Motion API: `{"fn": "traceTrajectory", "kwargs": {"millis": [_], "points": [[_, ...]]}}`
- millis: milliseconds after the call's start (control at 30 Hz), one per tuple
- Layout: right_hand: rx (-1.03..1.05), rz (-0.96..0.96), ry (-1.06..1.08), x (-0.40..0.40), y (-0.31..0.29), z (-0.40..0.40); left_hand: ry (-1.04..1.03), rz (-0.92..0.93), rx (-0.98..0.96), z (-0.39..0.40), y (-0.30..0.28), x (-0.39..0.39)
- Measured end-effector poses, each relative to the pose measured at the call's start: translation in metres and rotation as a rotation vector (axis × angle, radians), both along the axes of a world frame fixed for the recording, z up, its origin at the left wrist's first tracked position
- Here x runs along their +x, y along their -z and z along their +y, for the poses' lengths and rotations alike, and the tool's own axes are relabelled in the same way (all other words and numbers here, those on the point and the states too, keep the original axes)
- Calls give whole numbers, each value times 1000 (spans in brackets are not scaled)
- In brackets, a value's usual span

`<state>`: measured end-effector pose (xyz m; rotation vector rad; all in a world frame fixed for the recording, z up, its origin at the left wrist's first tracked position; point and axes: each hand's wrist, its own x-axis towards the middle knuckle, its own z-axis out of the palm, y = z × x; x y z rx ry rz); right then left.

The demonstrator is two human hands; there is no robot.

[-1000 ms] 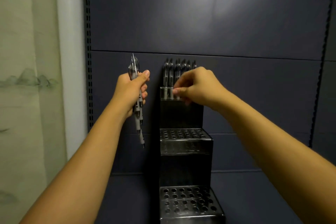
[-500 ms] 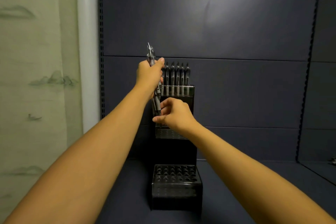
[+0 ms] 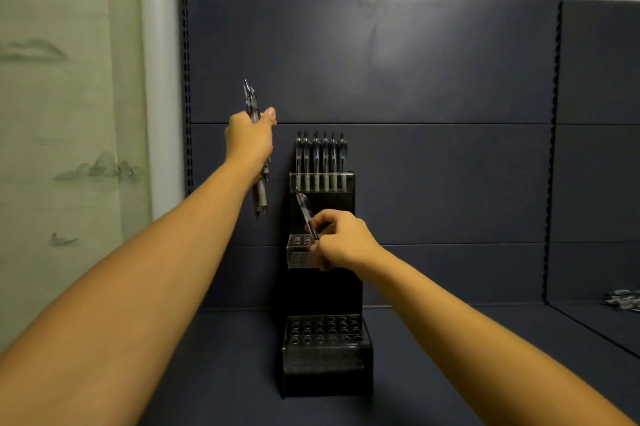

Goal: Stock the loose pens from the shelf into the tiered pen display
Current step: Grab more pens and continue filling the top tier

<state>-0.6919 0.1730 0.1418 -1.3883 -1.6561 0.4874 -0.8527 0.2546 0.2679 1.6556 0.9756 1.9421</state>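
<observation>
Nearest us, the bottom tier [image 3: 325,330] of the pen display [image 3: 325,287] stands empty on the shelf [image 3: 214,366], every hole open. Above it, at the middle tier [image 3: 299,247], our right hand [image 3: 341,240] pinches a single pen [image 3: 306,214] between thumb and fingers, its top leaning toward 11 o'clock, its lower end at the tier's left holes. We judge this the step in hand: seating one pen in the middle tier. The next move calls for standing the pen upright over a hole and letting it slide down straight. The right forearm reaches in from 5 o'clock, wrist bent down.

Up at 10 o'clock from the display, our left hand [image 3: 249,138] is closed around a bundle of pens [image 3: 258,183], held clear of the display, arm stretched from 7 o'clock. Farthest back, the top tier [image 3: 322,181] carries a row of pens [image 3: 320,152]. Far off at 3 o'clock lie loose pens [image 3: 623,299].
</observation>
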Motion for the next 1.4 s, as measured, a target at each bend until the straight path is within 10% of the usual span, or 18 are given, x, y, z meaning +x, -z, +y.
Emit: {"fn": "traceTrajectory", "kwargs": {"millis": [233, 767, 1400], "points": [[42, 312, 57, 7, -20, 17, -10, 27, -72, 24, 34, -10], [492, 383, 430, 46, -131, 84, 202, 113, -164, 116, 72, -31], [274, -187, 542, 40, -127, 137, 257, 82, -188, 142, 96, -2]]}}
